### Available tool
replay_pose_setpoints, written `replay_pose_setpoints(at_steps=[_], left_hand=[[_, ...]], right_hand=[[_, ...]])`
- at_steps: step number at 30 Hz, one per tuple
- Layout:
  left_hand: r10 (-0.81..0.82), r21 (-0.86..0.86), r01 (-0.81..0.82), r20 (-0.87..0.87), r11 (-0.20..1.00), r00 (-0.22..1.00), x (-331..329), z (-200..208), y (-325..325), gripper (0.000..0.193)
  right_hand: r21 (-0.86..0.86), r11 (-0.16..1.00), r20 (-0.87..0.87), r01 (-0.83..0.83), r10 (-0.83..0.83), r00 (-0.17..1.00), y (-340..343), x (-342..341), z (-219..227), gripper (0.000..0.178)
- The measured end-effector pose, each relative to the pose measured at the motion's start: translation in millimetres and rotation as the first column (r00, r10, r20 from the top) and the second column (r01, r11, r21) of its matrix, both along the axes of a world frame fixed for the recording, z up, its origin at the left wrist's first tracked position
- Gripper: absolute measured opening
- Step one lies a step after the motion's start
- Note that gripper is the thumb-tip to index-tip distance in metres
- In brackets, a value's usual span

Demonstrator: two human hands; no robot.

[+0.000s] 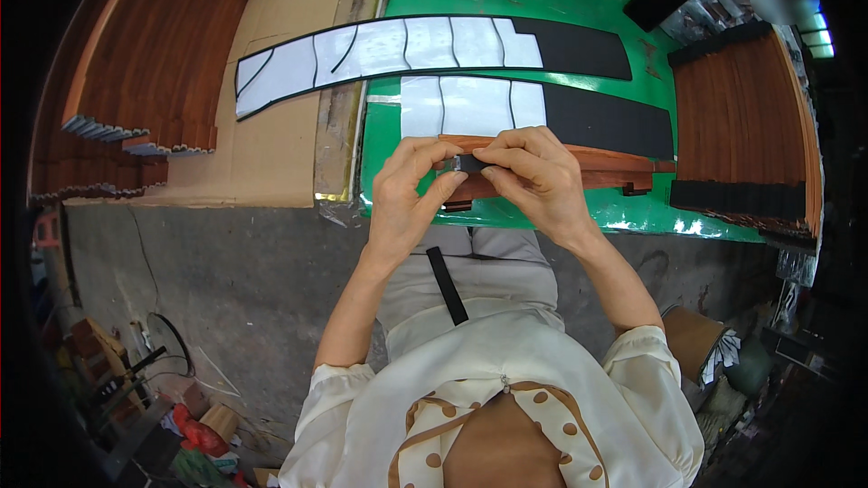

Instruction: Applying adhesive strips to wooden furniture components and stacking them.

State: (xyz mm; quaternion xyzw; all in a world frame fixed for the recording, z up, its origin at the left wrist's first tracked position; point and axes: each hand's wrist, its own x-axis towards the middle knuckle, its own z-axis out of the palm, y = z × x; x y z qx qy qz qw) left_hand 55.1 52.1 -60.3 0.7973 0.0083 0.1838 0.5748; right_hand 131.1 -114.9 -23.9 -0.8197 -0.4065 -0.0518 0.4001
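Note:
Between both hands, over the near edge of the green table (705, 223), is a short black strip (472, 164) with a pale, shiny end. My left hand (407, 188) pinches the pale end between thumb and fingers. My right hand (545, 176) is closed on the dark end, its fingertips close to the left ones. Just beneath the hands lies a red-brown wood-grain piece (597, 163), partly covered by them. Another black strip (447, 286) rests on my lap. Beyond the hands lies a white sheet (475, 101) with dark lines across it and a black panel (610, 117) at its right.
A longer white sheet (384, 45) with dark lines lies farther back, reaching over cardboard (271, 158). Stacked red-brown profiled panels (163, 45) stand at left, with another stack (737, 117) at right. A dark phone-like object (657, 0) lies at the back right. Clutter (199, 429) covers the floor lower left.

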Motion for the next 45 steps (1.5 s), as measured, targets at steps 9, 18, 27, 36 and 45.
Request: replay_pose_setpoints(at_steps=[9,18,27,36,45], left_hand=[[-0.001,0.637,-0.301,0.429,0.71,0.903,0.1,3.5,-5.4,0.03],[-0.132,0.84,-0.253,0.354,0.48,0.926,3.1,21.8,-8.0,0.02],[-0.316,0.664,0.292,-0.087,0.688,0.945,28.8,73.4,18.0,0.018],[-0.529,0.708,0.537,-0.268,0.458,0.805,136.8,-6.4,16.5,0.032],[-0.508,0.782,0.528,-0.324,0.331,0.798,142.7,-29.9,2.3,0.036]], right_hand=[[0.086,0.996,0.284,-0.024,-0.001,0.959,-7.6,-5.0,-18.6,0.032],[-0.036,0.988,0.224,-0.152,0.156,0.962,-29.4,11.3,1.1,0.036],[-0.465,0.869,-0.003,-0.169,0.189,0.982,-85.5,129.0,-11.9,0.016],[-0.529,0.586,-0.332,-0.614,0.523,0.785,-41.3,144.4,-40.2,0.025],[-0.545,0.547,-0.334,-0.635,0.554,0.763,-41.8,153.5,-48.6,0.026]])
